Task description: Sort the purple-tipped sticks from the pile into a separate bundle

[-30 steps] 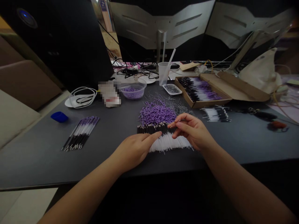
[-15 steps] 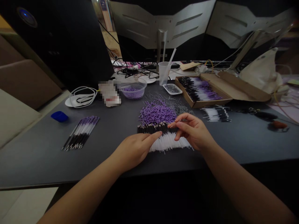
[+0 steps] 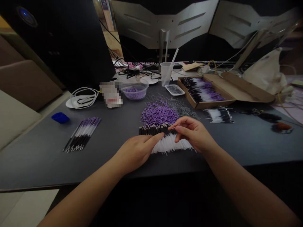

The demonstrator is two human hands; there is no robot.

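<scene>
In the frame's centre, our right hand is pinching a thin dark stick, best held lightly and straight, our left hand hiding whether it is gripping too.

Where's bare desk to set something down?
Left: bare desk between the purple-ended bundle and left hand. Right: a bare patch nearer than the small black-and-white bundle, past the right hand. Crowded: the middle, with purple pile and stick row at the hands; behind them, clear bowl, tray and open box.
</scene>
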